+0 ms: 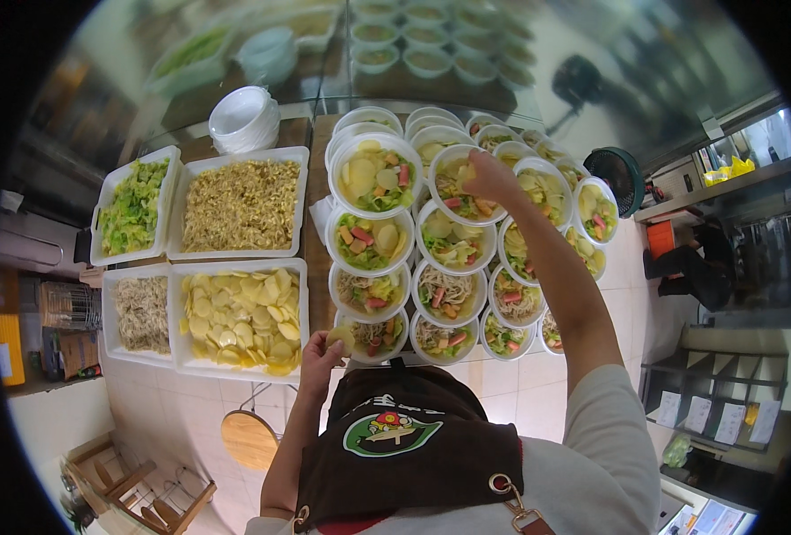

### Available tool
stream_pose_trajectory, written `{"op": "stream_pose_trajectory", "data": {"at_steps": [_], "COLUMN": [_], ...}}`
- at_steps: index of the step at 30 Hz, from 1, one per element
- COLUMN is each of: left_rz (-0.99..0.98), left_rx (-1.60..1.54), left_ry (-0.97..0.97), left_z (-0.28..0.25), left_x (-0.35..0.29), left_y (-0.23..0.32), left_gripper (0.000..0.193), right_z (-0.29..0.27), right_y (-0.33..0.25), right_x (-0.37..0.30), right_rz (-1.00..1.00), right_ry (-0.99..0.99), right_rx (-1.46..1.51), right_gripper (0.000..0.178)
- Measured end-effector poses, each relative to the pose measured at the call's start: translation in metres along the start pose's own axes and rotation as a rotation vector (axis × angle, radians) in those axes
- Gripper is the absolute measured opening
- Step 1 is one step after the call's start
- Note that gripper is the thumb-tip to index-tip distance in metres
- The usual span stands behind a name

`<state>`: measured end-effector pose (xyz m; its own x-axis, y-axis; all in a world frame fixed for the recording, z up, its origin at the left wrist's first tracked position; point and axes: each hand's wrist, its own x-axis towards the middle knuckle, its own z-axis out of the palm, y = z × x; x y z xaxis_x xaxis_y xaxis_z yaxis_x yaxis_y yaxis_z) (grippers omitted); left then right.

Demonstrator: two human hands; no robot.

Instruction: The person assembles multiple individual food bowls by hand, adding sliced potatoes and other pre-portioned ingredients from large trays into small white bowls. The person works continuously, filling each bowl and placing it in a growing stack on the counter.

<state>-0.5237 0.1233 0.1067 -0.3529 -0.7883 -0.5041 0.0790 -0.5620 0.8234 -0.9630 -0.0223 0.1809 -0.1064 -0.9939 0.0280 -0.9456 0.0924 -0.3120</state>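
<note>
Low by the front row of bowls, my left hand [321, 358] is closed on pale yellow potato slices [341, 339]. My right hand [494, 180] reaches far forward over a white bowl [444, 207] of mixed food. Its fingers are bunched together at the bowl's right side, and whatever they hold is hidden. Around it stand several rows of white bowls, some stacked on others, with lettuce, sprouts, mushrooms, sausage pieces and potato slices. A large white tub [304, 299] of potato slices [235, 312] sits left of my left hand.
Left of the bowls are white tubs of bean sprouts [239, 205], chopped lettuce [135, 207] and shredded mushrooms [142, 314]. A stack of white bowls [244, 119] stands behind them. A glass pane rises behind the table. To the right are a fan [614, 178] and another person [699, 260].
</note>
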Motion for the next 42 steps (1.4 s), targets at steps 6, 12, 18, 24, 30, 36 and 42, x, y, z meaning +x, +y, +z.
{"op": "stream_pose_trajectory", "data": {"at_steps": [6,12,18,24,30,36,42], "left_rz": [-0.017,-0.012,-0.008,-0.004,-0.034,-0.025,0.112], "left_rx": [-0.003,-0.02,0.008,-0.002,0.033,0.118,0.203], "left_ry": [0.007,-0.005,0.018,0.008,-0.008,-0.082,0.216], "left_z": [0.0,0.0,-0.006,-0.006,0.005,0.024,-0.039], "left_x": [-0.002,0.001,0.0,0.0,0.006,0.014,0.057], "left_y": [0.0,0.001,-0.002,-0.003,-0.001,0.006,0.01], "left_gripper": [0.019,0.019,0.018,0.019,0.018,0.015,0.009], "right_z": [-0.01,-0.002,-0.002,0.004,-0.001,-0.045,0.025], "right_y": [0.02,0.027,0.009,0.032,0.031,0.006,-0.028], "right_x": [0.02,0.022,0.013,0.014,-0.008,-0.124,-0.323], "right_rz": [0.14,0.151,0.141,0.101,-0.096,0.108,0.483], "right_ry": [-0.191,-0.069,-0.195,0.028,0.344,0.455,0.157], "right_rx": [0.556,0.481,0.606,0.67,0.31,0.577,0.746], "right_gripper": [0.024,0.013,0.016,0.02,0.026,0.016,0.017]}}
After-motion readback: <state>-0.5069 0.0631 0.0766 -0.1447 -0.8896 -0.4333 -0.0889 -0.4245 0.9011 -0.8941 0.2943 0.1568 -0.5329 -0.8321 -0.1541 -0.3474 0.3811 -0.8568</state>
